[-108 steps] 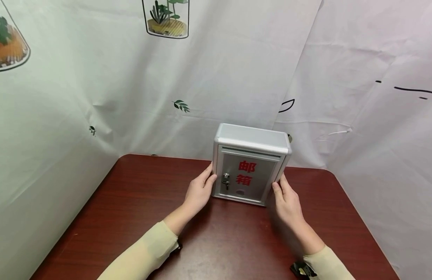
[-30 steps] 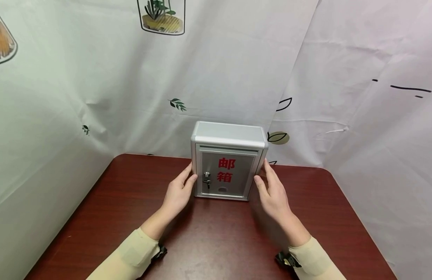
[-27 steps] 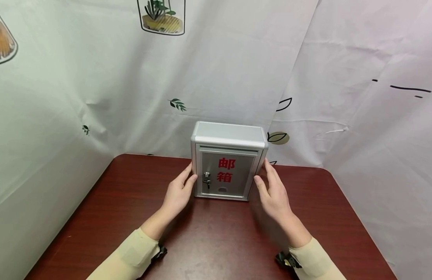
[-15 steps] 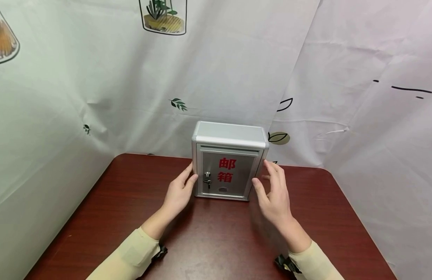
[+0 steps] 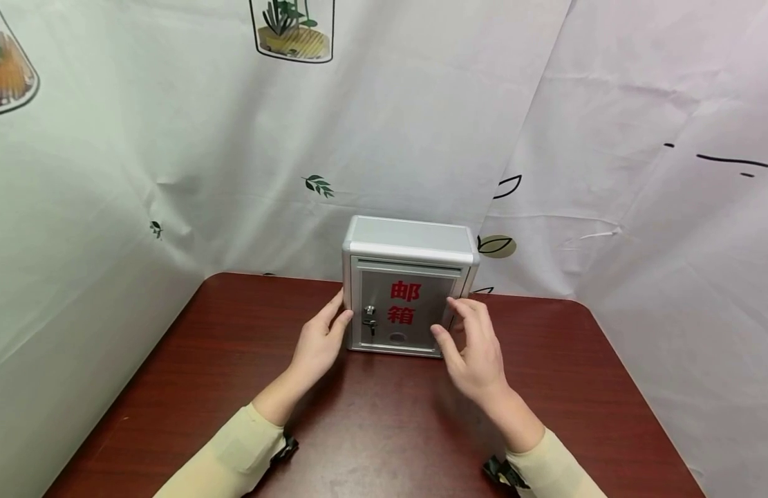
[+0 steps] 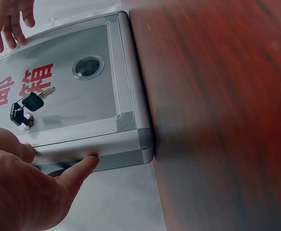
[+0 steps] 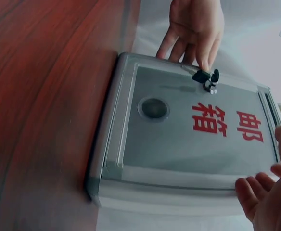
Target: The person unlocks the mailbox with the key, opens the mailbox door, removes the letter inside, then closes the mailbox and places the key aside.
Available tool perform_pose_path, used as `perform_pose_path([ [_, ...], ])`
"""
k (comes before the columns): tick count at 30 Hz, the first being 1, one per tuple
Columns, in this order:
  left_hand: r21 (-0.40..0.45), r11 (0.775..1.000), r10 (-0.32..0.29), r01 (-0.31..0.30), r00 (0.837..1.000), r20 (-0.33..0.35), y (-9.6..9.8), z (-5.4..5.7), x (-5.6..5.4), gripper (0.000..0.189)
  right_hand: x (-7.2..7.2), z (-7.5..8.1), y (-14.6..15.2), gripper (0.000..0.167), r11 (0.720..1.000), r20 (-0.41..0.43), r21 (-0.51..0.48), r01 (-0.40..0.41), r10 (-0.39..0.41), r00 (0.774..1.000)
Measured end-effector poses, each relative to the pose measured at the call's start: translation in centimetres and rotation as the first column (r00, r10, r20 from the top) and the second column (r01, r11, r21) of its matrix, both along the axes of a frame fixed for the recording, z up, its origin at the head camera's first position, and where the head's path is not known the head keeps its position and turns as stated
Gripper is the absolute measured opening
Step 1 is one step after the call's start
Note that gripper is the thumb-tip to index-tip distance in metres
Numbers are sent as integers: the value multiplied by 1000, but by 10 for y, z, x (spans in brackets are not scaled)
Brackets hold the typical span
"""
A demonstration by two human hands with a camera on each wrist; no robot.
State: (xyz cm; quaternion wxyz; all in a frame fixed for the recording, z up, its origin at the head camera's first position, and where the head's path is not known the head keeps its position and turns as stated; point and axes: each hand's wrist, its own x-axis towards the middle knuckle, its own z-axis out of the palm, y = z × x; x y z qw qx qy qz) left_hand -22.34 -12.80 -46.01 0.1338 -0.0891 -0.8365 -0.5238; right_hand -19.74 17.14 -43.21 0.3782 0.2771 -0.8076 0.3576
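A silver metal mailbox (image 5: 404,290) with red characters stands upright on the table; keys (image 6: 33,102) hang at its lock (image 5: 369,310) on the left of the door. My left hand (image 5: 316,344) touches its left side, thumb by the front edge and fingers extended along the side, as the right wrist view also shows. My right hand (image 5: 478,349) is at the right front edge with fingers loosely bent and thumb apart, holding nothing. Its fingertips overlap the door's right border in the head view. Below the characters sits a round dark window (image 7: 153,109).
The dark red wooden table (image 5: 384,429) has rounded far corners. White fabric sheets (image 5: 415,124) with printed plants hang close behind the mailbox and along both sides. Dark wrist straps (image 5: 504,474) show below the pale sleeves.
Earlier, both hands flanked the mailbox as it shifted left in view and became squarer to the front. Since then my right hand has come off the right side toward the front; the left stays.
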Motion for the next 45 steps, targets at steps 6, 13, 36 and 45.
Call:
perform_pose_path([
  [6, 3, 1000, 1, -1, 1000, 4, 0, 0, 1, 57, -2, -4, -16, 43, 997, 87, 66, -33, 27, 996],
  [13, 6, 1000, -5, 5, 1000, 8, 0, 0, 1, 57, -3, -10, -36, 38, 993, 151, 116, -34, 16, 988],
  [36, 0, 1000, 5, -5, 1000, -2, 0, 2, 1, 56, -6, -15, -84, 40, 971, 283, 238, 10, -79, 956],
  [45, -7, 1000, -2, 2, 1000, 5, 0, 1, 1, 56, -6, -15, -94, 39, 961, 318, 277, 27, -118, 941],
])
